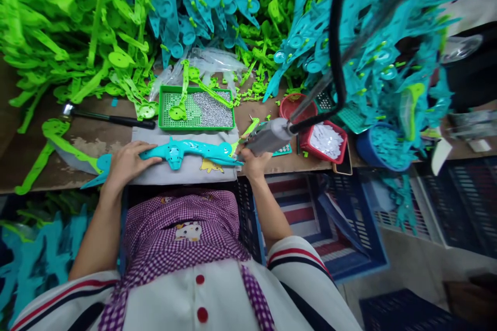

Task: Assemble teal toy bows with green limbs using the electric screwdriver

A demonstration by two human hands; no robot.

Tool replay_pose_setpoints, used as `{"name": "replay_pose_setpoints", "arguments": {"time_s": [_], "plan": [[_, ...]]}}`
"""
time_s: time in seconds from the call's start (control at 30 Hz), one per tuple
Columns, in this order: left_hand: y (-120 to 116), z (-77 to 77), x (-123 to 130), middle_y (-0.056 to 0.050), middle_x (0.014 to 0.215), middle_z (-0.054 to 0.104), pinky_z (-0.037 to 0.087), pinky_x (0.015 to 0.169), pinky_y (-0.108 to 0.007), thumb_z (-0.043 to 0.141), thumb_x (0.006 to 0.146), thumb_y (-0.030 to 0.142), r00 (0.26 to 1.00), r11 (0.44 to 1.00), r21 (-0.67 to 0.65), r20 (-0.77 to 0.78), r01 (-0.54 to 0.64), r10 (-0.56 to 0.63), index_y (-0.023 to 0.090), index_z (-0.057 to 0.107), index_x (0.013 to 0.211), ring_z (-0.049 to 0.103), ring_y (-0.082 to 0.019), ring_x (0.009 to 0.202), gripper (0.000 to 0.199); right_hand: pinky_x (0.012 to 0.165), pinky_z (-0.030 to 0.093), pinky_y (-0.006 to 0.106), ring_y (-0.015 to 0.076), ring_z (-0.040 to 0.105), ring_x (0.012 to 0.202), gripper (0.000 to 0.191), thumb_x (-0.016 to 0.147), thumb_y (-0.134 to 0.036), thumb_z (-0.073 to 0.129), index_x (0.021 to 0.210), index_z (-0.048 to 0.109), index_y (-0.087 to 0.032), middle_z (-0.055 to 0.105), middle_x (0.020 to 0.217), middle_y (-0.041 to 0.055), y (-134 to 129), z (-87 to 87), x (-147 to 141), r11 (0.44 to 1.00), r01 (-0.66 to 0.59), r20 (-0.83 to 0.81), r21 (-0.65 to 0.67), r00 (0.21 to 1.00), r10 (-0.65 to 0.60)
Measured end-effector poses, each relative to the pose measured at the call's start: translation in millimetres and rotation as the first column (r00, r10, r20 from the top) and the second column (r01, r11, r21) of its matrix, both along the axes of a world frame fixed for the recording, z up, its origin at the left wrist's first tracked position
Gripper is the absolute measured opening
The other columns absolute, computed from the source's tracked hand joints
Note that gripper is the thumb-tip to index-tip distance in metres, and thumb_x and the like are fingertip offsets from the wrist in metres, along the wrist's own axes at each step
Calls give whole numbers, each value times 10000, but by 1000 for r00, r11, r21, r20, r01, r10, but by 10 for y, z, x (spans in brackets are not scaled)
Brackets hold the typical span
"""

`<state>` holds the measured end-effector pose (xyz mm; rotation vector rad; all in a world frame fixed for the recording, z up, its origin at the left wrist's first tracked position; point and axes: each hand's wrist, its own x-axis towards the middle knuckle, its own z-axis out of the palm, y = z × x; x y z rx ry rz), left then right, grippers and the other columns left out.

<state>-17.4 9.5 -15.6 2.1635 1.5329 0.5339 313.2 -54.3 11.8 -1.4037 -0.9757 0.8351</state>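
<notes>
The left hand point(130, 163) pinches one blue part point(202, 150), the right hand point(255, 163) clasps one grey tool point(271, 135); two red baskets point(305, 139) sit nearby.

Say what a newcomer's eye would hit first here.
Probably the lime-green plastic parts piled at the back left and the turquoise plastic parts heaped at the back right. Next, front and center, the left hand grips a long turquoise piece, with the right hand holding a gray power tool at its right end. Behind that piece, a green tray holds small silvery pieces.
</notes>
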Motion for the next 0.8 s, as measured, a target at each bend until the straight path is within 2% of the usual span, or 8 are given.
{"name": "replay_pose_setpoints", "arguments": {"time_s": [0.13,0.2,0.3,0.37,0.47,0.57,0.67,0.8], "plan": [[-28,285,432,-139,1373,555,435,1074,-533,726,604,769,950,993,109,300,55,-86,243,554,1372,522,-363,1281,946,613,491,334,151,538,648,363,707,-578,692,760,619,-226,569,682,-9,75,369,13,996,-87,170,25,982,82],[-3,494,872,-136,1438,497,433,1087,-516,695,643,778,829,975,159,517,154,-215,273,388,1487,505,-343,1314,1030,692,519,345,167,582,747,396,741,-595,677,889,653,-229,616,788,5,91,517,47,976,-214,247,34,948,199],[89,777,1529,-112,1369,552,468,1057,-486,579,767,773,606,938,237,717,251,-344,296,410,1456,524,-321,1307,855,793,521,343,184,620,897,479,810,-651,583,1051,643,-242,662,967,36,18,554,168,956,-291,346,-30,894,284],[169,905,1788,-88,1260,619,489,1035,-479,516,859,713,496,950,228,813,212,-306,298,511,1349,560,-301,1273,642,781,505,330,189,634,878,490,902,-654,421,973,647,-225,676,915,52,-93,451,281,951,-207,425,-228,858,288],[294,966,1853,-55,1142,668,503,1028,-469,531,894,649,391,971,193,890,143,-235,311,553,1251,614,-269,1207,492,722,464,317,195,636,727,518,976,-576,289,767,595,-213,648,699,48,-262,227,424,775,-65,481,-629,750,454],[429,903,1734,-44,1108,680,485,1047,-473,590,865,641,380,982,171,905,83,-189,315,541,1243,629,-260,1185,502,633,423,278,157,589,573,446,979,-529,348,735,543,-211,606,601,21,-334,73,509,602,-91,377,-793,704,603],[552,826,1629,-52,1118,673,461,1058,-495,617,822,680,428,986,169,890,7,-156,303,525,1246,623,-271,1192,575,484,355,234,102,499,456,466,926,-611,412,737,528,-201,559,575,-20,-323,-12,586,565,-335,143,-754,756,639],[659,799,1553,-53,1107,668,461,1053,-481,633,780,720,488,982,157,869,-102,-88,288,504,1201,642,-244,1145,616,394,196,205,48,315,395,589,716,-785,553,639,448,-210,405,485,-89,-303,-171,619,650,-488,-131,-582,846,517]]}}
